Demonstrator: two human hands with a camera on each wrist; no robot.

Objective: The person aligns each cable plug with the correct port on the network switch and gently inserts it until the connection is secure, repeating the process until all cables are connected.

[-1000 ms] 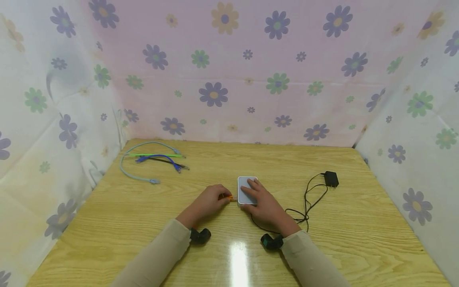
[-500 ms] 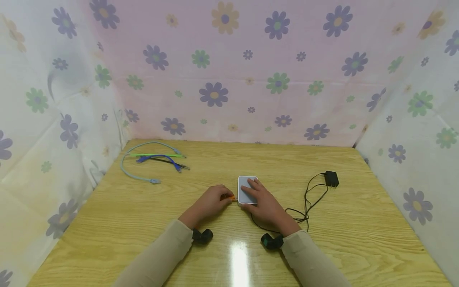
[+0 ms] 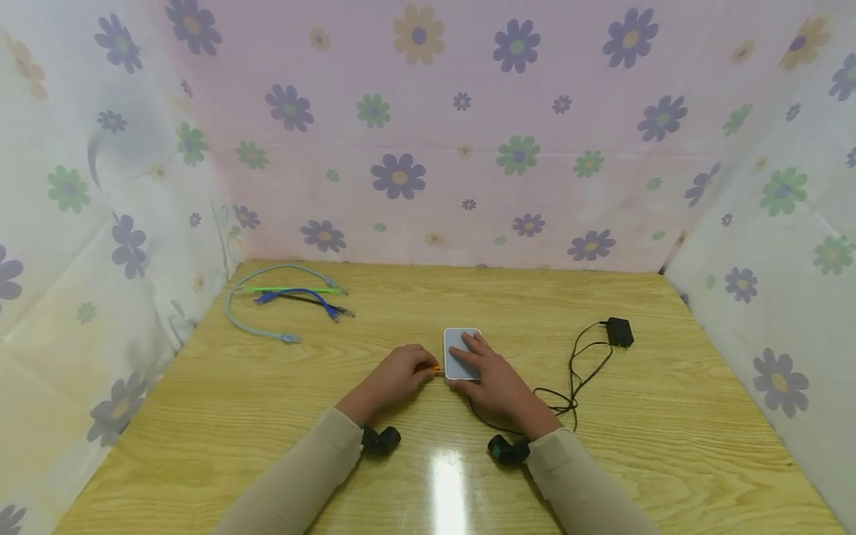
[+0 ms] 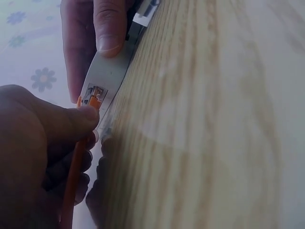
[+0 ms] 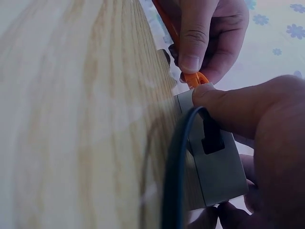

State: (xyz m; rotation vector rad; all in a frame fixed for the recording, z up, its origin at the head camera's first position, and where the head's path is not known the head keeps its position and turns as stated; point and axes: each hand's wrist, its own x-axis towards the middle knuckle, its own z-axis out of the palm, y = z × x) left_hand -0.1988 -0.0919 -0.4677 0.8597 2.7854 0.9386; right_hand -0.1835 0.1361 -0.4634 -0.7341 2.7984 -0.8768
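A small white box with a grey top, a network device by its port, lies mid-table. My left hand pinches an orange network cable just behind its plug between thumb and fingers. The plug is at the port in the box's left side; how deep it sits I cannot tell. My right hand holds the box, fingers spread over the top and thumb against the near side. A black cord is plugged into that near side. My left palm hides most of the orange cable in the head view.
A black power adapter lies to the right with its looped cord. At the back left are several network cables: light blue, green, blue and black. Flowered cloth encloses the table.
My left hand has shifted slightly right with the orange cable, and less of the plug shows between fingers and box. The right hand stays on the box.
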